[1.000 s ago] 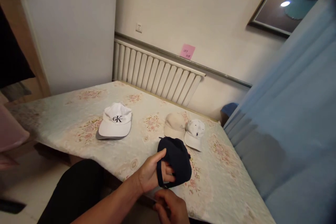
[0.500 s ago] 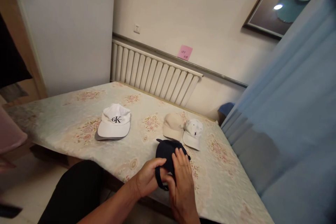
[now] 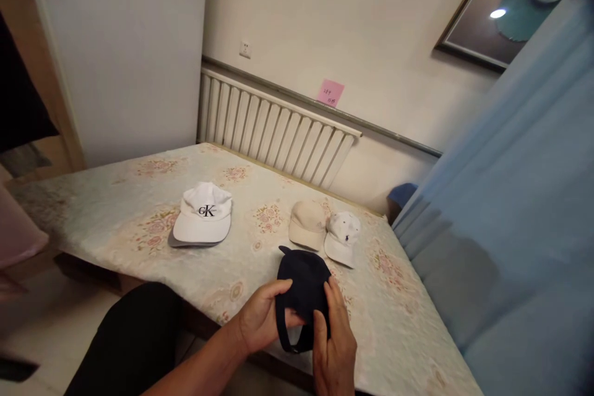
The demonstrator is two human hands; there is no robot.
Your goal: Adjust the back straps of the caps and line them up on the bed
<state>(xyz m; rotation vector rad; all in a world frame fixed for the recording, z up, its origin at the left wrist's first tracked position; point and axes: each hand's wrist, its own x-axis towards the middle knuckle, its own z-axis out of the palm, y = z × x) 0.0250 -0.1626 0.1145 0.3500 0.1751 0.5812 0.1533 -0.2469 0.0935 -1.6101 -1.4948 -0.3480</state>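
A dark navy cap [image 3: 302,278] lies near the front edge of the flowered table [image 3: 116,210]. My left hand [image 3: 262,322] grips its rear rim from the left, thumb on top. My right hand [image 3: 334,343] holds the cap from the right, fingers curled over the crown, thumb near the back strap. Behind it sit a beige cap [image 3: 307,224] and a small white cap [image 3: 342,238], side by side and touching. A white cap with a black logo [image 3: 203,221] rests farther left on top of a grey brim.
A white radiator [image 3: 273,127] runs along the back wall under a pink sticky note [image 3: 330,92]. A blue curtain [image 3: 520,210] hangs close on the right. My dark-clothed knee [image 3: 134,334] is below the table's front edge. A framed picture [image 3: 510,6] hangs top right.
My right hand came up from below the table edge onto the navy cap, first flat on its crown, now gripping its right side. The cap has shifted slightly under both hands.
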